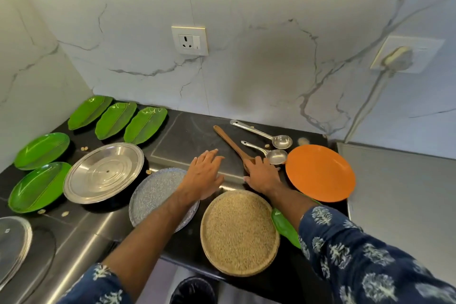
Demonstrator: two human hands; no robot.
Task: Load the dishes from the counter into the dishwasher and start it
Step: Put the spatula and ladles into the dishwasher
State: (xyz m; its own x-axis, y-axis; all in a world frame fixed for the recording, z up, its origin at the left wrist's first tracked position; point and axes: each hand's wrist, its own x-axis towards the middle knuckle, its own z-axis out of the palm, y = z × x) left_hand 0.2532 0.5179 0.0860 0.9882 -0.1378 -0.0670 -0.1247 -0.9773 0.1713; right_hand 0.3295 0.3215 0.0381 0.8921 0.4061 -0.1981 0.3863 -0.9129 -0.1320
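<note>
At centre frame, the left hand [206,173] hovers flat with fingers spread above the dark counter [187,136]. Just right, the right hand [262,175] rests on a wooden spatula [232,145], beside two steel ladles [276,155] and an orange plate [320,173]

Dishes spread flat across black counter, none loaded yet.
Five green leaf plates [114,119] at left/back; steel plate [103,173] upside down; grey speckled plate [153,195] beside woven round tray [239,232]; orange plate [320,173] at right; wooden spatula [232,145] & two steel ladles [266,136] lying near back wall.
</note>
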